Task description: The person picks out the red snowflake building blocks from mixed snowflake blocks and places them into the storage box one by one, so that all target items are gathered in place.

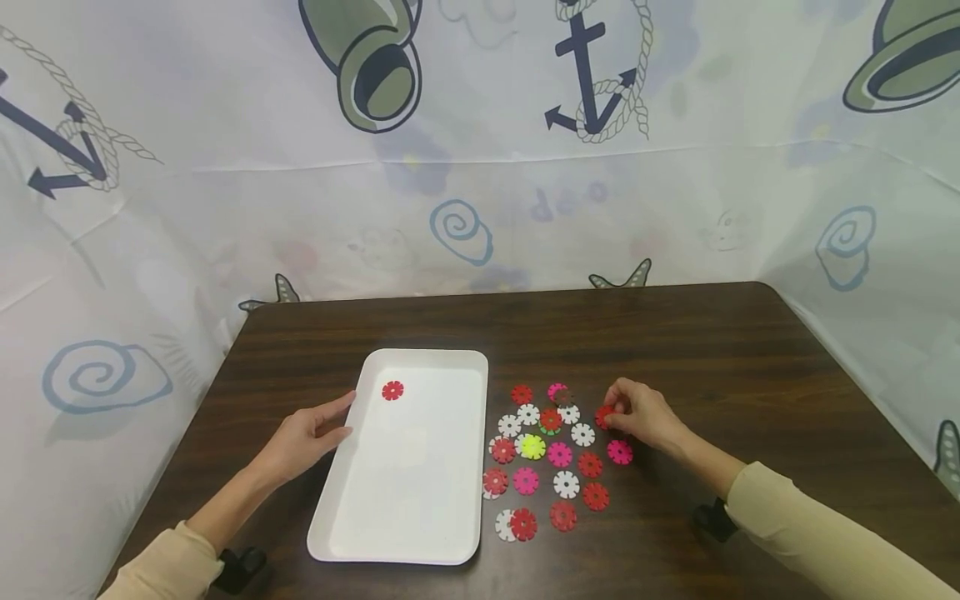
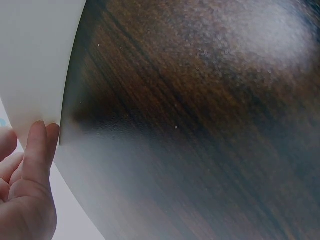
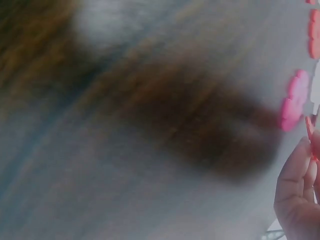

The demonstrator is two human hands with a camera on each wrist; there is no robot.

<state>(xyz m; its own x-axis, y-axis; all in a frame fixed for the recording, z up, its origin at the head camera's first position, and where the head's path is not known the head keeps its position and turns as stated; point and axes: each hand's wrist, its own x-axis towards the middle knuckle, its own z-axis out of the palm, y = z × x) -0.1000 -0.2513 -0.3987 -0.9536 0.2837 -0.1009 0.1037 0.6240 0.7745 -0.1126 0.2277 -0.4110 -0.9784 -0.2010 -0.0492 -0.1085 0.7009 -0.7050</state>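
Observation:
In the head view my right hand (image 1: 647,415) pinches a red notched disc (image 1: 602,416) between thumb and fingertips, at the right side of a spread of flat notched plastic discs. The right wrist view shows the held red disc (image 3: 309,129) edge-on, near a pink disc (image 3: 294,101). My left hand (image 1: 302,439) touches the left rim of a white rectangular tray (image 1: 405,492) with fairly straight fingers. In the left wrist view its fingertips meet the tray's edge (image 2: 42,65). One red disc (image 1: 392,390) lies inside the tray, towards its far left corner.
Several discs in red, white, pink and one yellow-green disc (image 1: 532,447) lie right of the tray, some overlapping. A dark brown wood-grain table (image 1: 712,342) carries everything. Behind it hangs a pale printed cloth (image 1: 525,217).

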